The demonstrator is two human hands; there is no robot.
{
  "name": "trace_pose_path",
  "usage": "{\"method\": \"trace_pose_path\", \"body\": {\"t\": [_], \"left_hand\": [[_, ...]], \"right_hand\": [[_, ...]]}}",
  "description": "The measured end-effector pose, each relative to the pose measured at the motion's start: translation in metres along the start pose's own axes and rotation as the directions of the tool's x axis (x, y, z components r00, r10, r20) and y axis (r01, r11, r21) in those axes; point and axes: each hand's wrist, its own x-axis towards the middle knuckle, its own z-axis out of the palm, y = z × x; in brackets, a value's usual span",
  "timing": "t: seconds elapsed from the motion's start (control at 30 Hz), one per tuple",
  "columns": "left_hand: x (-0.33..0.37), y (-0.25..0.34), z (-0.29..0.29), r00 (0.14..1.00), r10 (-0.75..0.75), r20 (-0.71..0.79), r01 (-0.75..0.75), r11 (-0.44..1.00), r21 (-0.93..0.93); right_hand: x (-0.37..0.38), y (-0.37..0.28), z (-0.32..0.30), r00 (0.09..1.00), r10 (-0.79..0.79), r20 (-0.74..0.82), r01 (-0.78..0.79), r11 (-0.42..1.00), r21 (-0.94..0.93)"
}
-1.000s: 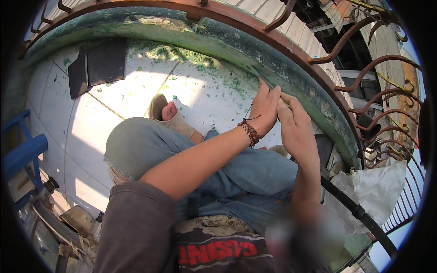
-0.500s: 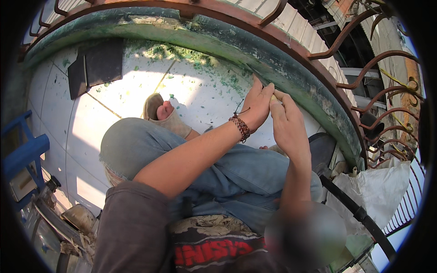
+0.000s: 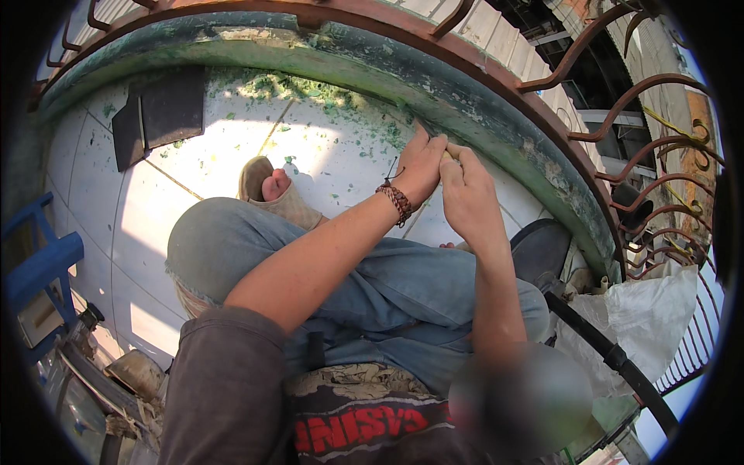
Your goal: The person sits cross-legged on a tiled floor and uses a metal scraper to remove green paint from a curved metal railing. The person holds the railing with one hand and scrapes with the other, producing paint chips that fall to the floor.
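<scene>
My left hand [image 3: 421, 166] and my right hand [image 3: 470, 195] are close together at the foot of the low curved wall [image 3: 496, 132], whose green paint is worn. Both are closed around a scraper-like tool; a bit of its pale yellowish handle [image 3: 447, 156] shows between them. Its thin dark front end rests near the wall's base, beyond my left fingers, and the hands hide most of it. Green paint flakes [image 3: 341, 101] are scattered over the white tiled floor [image 3: 147, 232] along the wall.
Dark flat panels [image 3: 172, 108] lie at the far left. A rusty railing [image 3: 372, 27] tops the wall. At left stands a blue plastic frame [image 3: 46, 263] beside clutter. A dark round object [image 3: 541, 246], a black pipe [image 3: 612, 356] and a white sack [image 3: 651, 310] sit at right.
Both hands have slid a little to the left along the base of the wall, keeping their hold on the tool. My legs and the things around have barely moved.
</scene>
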Motion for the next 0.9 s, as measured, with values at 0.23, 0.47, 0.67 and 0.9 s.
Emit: {"method": "trace_pose_path", "body": {"t": [0.23, 0.47, 0.67, 0.9], "left_hand": [[-0.003, 0.012, 0.005, 0.998, -0.067, -0.014, 0.068, 0.997, 0.048], [-0.006, 0.007, 0.02, 1.0, 0.009, -0.008, -0.009, 0.999, -0.03], [-0.008, 0.008, 0.018, 0.997, 0.056, -0.051, -0.055, 0.998, 0.006], [-0.007, 0.012, 0.015, 1.0, -0.02, -0.009, 0.019, 0.999, -0.027]], "right_hand": [[0.008, 0.003, -0.005, 0.998, 0.061, 0.017, -0.062, 0.997, 0.045], [0.001, -0.013, -0.02, 0.995, 0.083, 0.054, -0.087, 0.994, 0.071], [-0.001, -0.006, -0.011, 0.997, 0.072, 0.017, -0.072, 0.997, 0.023], [0.008, 0.002, 0.0, 0.998, 0.063, 0.023, -0.064, 0.997, 0.036]]}}
